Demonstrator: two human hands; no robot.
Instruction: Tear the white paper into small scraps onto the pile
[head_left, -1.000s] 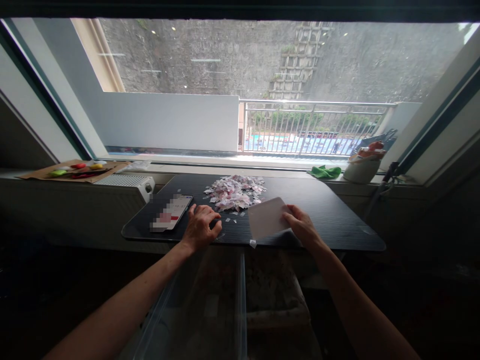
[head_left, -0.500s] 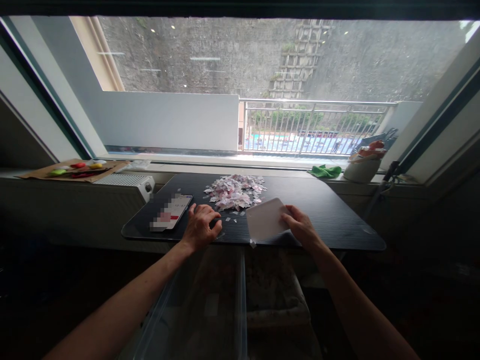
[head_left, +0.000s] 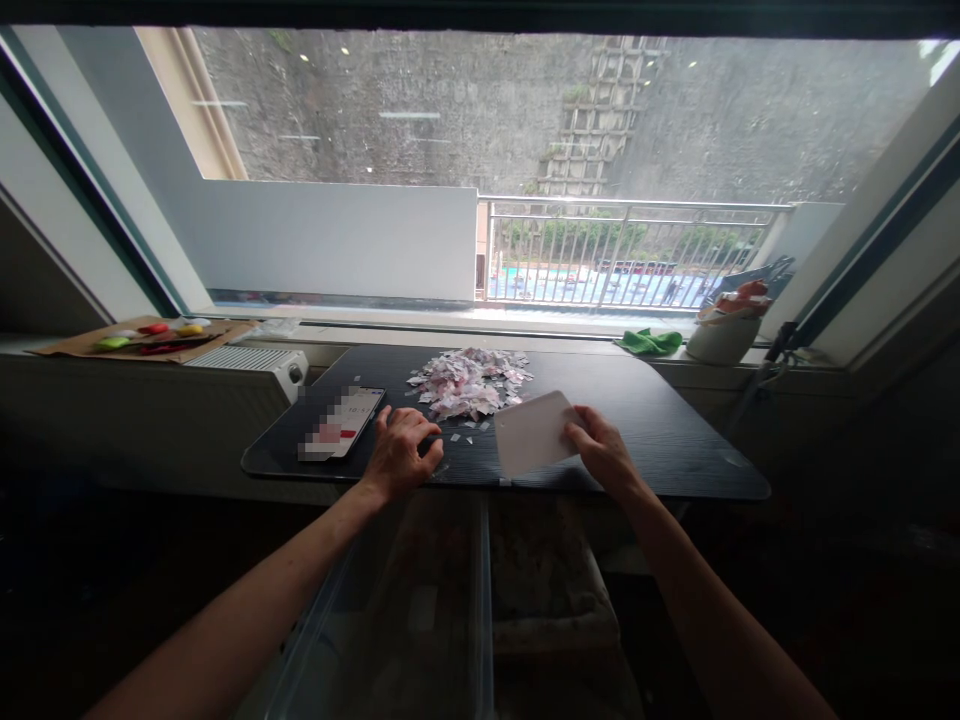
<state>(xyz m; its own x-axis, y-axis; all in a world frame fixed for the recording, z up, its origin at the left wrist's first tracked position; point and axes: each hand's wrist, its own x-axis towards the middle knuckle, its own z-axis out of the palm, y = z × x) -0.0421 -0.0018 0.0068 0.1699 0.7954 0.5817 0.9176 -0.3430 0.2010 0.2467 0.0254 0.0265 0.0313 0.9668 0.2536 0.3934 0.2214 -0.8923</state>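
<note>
My right hand grips the right edge of a flat white scraper, a thin card-like plate with rounded corners and a small hole at its upper left. It is tilted over the front of the dark table. My left hand rests on the table, fingers bent and thumb apart, with nothing visible in it. Beside its fingertips lies a phone with a lit, partly blurred screen. Beyond both hands is a heap of small torn paper scraps. Several loose bits lie between the hands.
Below the table edge stands a clear plastic bin. A radiator is at the left, with cardboard holding colourful items above it. On the right sill are a green cloth and a white pot.
The scraper has risen slightly and shifted a little right with my right hand. A scrap by its lower corner now lies lower in relation to it, apart from it. My left hand stays put.
</note>
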